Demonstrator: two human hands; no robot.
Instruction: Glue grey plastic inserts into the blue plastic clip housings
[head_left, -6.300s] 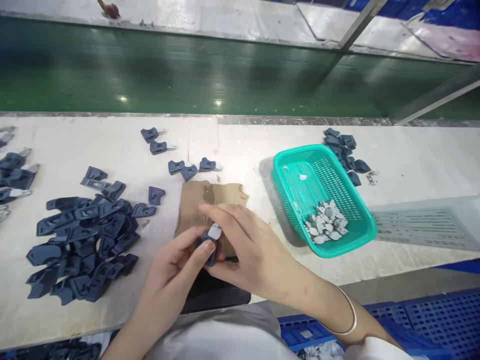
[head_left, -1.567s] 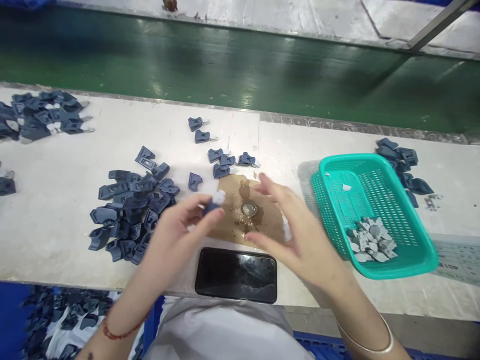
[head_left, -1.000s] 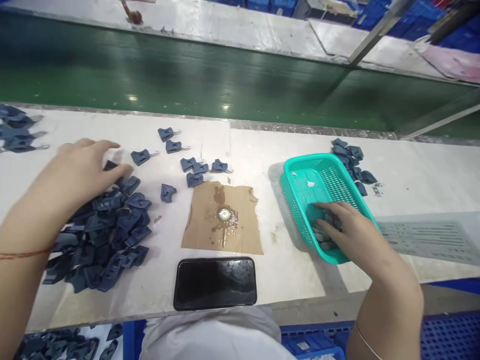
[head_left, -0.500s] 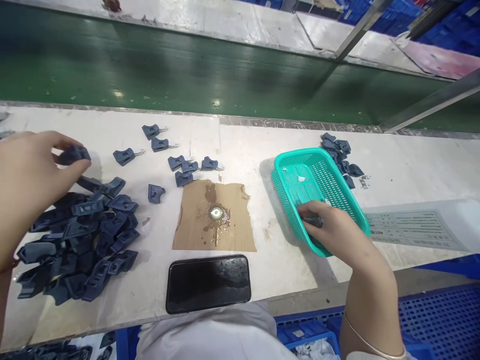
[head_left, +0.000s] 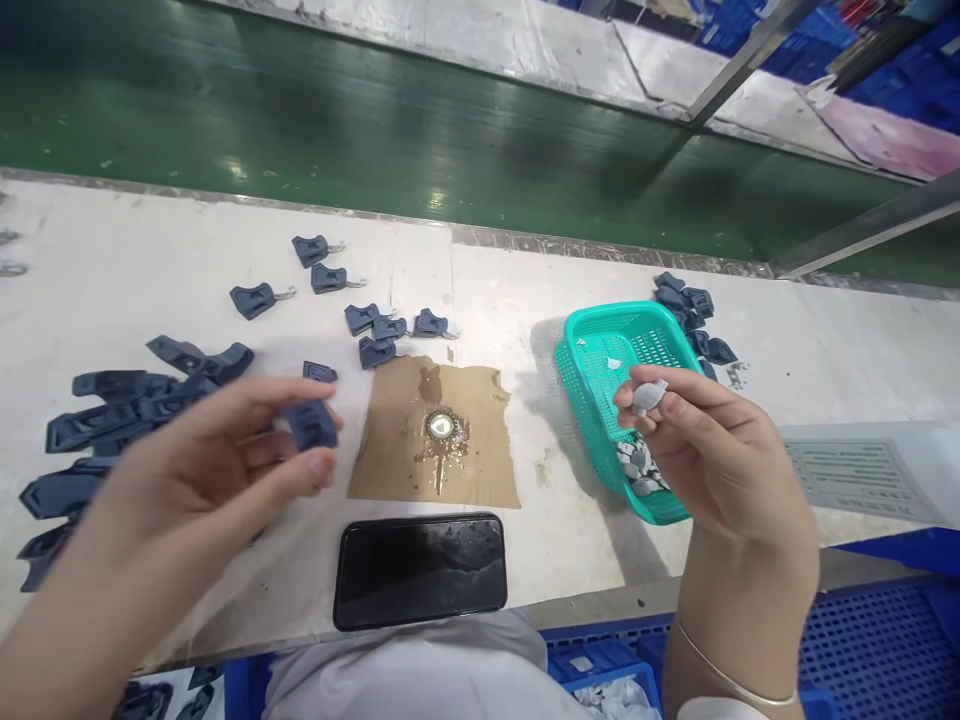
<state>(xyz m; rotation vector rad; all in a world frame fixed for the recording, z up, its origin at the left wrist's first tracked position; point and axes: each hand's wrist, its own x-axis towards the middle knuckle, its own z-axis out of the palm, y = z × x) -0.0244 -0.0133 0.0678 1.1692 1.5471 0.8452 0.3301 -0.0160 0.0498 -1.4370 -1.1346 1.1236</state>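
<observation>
My left hand point(head_left: 217, 480) grips a dark blue plastic part point(head_left: 311, 425) between thumb and fingers, raised over the table beside a pile of similar parts point(head_left: 112, 400). In my right hand point(head_left: 727, 450) a small grey leaf-shaped piece point(head_left: 649, 397) is pinched between thumb and fingertips. That hand is above a green perforated basket point(head_left: 581, 420), where more small grey and white pieces point(head_left: 637, 465) lie at the near end. Between the hands lies a brown cardboard square point(head_left: 397, 450) with a wet-looking patch and a small round shiny object point(head_left: 441, 426) at its middle.
A black phone point(head_left: 420, 572) lies at the table's near edge. Several blue parts with metal hooks point(head_left: 328, 278) are scattered behind the cardboard. More blue parts point(head_left: 694, 305) sit behind the basket, near a printed sheet point(head_left: 855, 475). A green belt point(head_left: 360, 150) runs along the back.
My left hand has moved right from above the pile, carrying the blue part. My right hand has risen out of the basket with a grey piece.
</observation>
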